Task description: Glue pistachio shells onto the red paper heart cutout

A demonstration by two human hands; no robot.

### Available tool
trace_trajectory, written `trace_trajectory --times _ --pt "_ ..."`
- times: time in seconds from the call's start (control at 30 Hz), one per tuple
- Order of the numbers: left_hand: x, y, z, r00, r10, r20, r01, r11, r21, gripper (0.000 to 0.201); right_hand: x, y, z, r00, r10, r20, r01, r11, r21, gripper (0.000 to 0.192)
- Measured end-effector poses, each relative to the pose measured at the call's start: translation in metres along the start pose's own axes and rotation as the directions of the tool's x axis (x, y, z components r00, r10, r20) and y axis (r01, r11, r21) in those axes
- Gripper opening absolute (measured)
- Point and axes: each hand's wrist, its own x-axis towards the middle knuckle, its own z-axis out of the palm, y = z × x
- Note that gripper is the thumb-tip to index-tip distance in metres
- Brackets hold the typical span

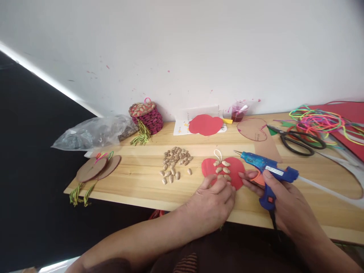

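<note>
Tasselled discs (92, 169): well to the left of both hands, partly over one another near the table edge; a sweeping left forearm might knock them off.
Loose peanuts (178, 155): left of the left hand and beyond its wrist; being rounded, they could roll if a sleeve or knuckle brushed them.
Left hand (217, 199): fingers bent down over the lower part of the red cutout; from where I stand I can't tell whether the tips pinch a peanut or only press.
Red cutout (236, 172): under and just beyond the left fingertips, its right edge by the right fingers; too hard a push could skew it.
Placed peanuts (226, 170): in short rows just past the left fingertips, below a white loop (217, 154); if any glue there is soft, a nudge would shift them.
Glue gun (267, 167): in the right hand, nozzle pointing left above the cutout's right side; should it be hot, a careless dip could burn the left fingers or drip astray.
Right hand (287, 197): wrapped round the gun's handle; a twist might tug the black cord (273, 220) below it.
Scissors (298, 142): beyond the right hand; the gun's glue stick (321, 186) might snag clutter there if swung.
</note>
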Motion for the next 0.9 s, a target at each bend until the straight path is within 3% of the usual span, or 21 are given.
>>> trace_trajectory --times 0.3,0.57,0.67,0.73,0.8,0.83,0.9 --pt "-0.001 0.002 0.006 1.000 -0.023 0.006 0.023 1.000 -0.016 0.037 0.000 -0.001 0.002 1.000 -0.027 0.004 0.027 1.000 -0.012 0.036" --pt "0.000 0.004 0.007 0.999 -0.031 -0.028 0.032 0.999 0.015 0.033 -0.002 -0.003 0.003 0.999 -0.041 0.023 0.041 0.999 -0.022 0.021" --pt "0.000 0.002 -0.001 0.997 -0.068 -0.022 0.068 0.998 0.019 0.032 -0.002 -0.001 0.005 0.998 -0.061 0.017 0.061 0.998 -0.021 0.019" --pt "0.004 0.004 -0.016 0.995 -0.095 -0.027 0.094 0.995 -0.019 0.034 -0.002 -0.002 0.007 0.998 -0.059 0.003 0.060 0.998 -0.011 0.019" --pt "0.011 0.009 -0.037 0.997 -0.070 0.018 0.072 0.986 -0.148 0.039 -0.005 -0.005 0.010 0.999 -0.034 -0.021 0.033 0.999 -0.013 0.017" --pt "0.016 0.014 -0.048 0.995 -0.027 0.096 0.048 0.974 -0.221 0.041 -0.006 -0.007 0.011 0.999 -0.016 -0.040 0.015 0.999 -0.029 0.017" --pt "0.024 0.026 -0.065 0.926 0.061 0.372 0.047 0.961 -0.274 0.045 -0.009 -0.009 0.011 0.999 -0.011 -0.053 0.008 0.998 -0.067 0.018"
